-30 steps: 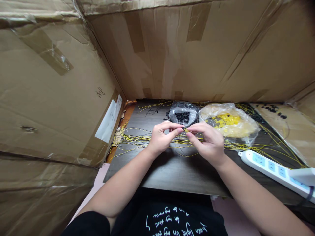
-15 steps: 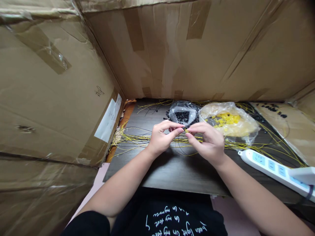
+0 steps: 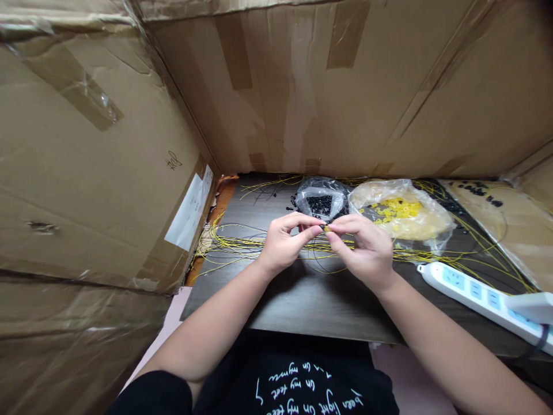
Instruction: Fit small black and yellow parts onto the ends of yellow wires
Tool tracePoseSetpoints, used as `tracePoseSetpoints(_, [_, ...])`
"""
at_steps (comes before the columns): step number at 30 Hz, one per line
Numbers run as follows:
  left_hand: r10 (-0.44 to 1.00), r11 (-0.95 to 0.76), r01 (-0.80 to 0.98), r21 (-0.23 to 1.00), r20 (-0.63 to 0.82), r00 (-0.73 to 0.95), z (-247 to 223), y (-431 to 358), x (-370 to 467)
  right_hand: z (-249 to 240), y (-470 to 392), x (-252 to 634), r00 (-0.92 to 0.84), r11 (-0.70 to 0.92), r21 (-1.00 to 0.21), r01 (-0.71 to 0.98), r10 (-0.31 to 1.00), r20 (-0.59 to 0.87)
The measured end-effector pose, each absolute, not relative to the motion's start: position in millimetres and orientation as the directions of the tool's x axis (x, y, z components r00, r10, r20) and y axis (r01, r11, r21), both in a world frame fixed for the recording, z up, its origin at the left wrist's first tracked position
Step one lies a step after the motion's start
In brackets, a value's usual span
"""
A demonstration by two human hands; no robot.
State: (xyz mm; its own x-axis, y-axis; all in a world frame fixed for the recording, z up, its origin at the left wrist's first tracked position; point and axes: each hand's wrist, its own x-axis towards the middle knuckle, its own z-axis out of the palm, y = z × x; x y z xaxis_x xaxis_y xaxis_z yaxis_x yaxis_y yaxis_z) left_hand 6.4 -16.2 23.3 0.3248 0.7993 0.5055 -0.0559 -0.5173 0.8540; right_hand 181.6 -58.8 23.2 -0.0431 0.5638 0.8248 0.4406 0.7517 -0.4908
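Slippage looks like the main risk. L hand (image 3: 283,245) and R hand (image 3: 369,245) are almost together, tips nearly touching, each pinched shut: L on a tiny black piece (image 3: 322,226), R on a tiny yellow piece (image 3: 327,229). Both pcs sit b/w the fingertips, held up over the surface (image 3: 319,305), just on the near side of the black-piece bag (image 3: 305,190). Can't tell if the two pcs are joined or only touching, b/c fingers hide most of them.

Pcs are v. small w/ little to grip, so uneven thumb pressure could tilt one or flick it out. If dropped, it'd likely land in the yellow-and-black wires (image 3: 242,243) running under the hands, & be hard to spot there; a black one would also blend w/ the dark surface, esp. in the hands' shadow.

Bag is open, its mouth just beyond the fingertips, w/ loose black pcs (image 3: 294,201) beside it. A knuckle bump could spill more. Same for the yellow-piece bag (image 3: 432,225) near R hand: wide open, soft plastic, edge close to the wires, so a tug on those might drag it.

Thin wire loops hang by the fingers; one could snag & pull the pinch off line. Power strip (image 3: 458,285) is by R forearm, near the wire ends; a careless sweep might catch it.
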Motion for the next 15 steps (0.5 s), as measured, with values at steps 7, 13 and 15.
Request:
tracePoseSetpoints(7, [0.802, -0.468, -0.155, 0.87, 0.491, 0.339, 22.3, -13.6, 7.1, 24.7, -59.6, 182.1, -0.02, 0.731, -0.541, 0.415, 0.602, 0.798])
tracePoseSetpoints(13, [0.804, -0.48, -0.142, 0.866, 0.498, 0.324, 19.4, -12.8, 6.7, 24.0, -58.8, 181.3, -0.004, 0.707, -0.598, 0.377, 0.647, 0.762])
tracePoseSetpoints(15, [0.799, -0.496, -0.131, 0.858, 0.51, 0.319, 18.7, -12.5, 6.8, 23.5, -58.9, 181.4, 0.009, 0.696, -0.621, 0.36, 0.663, 0.748])
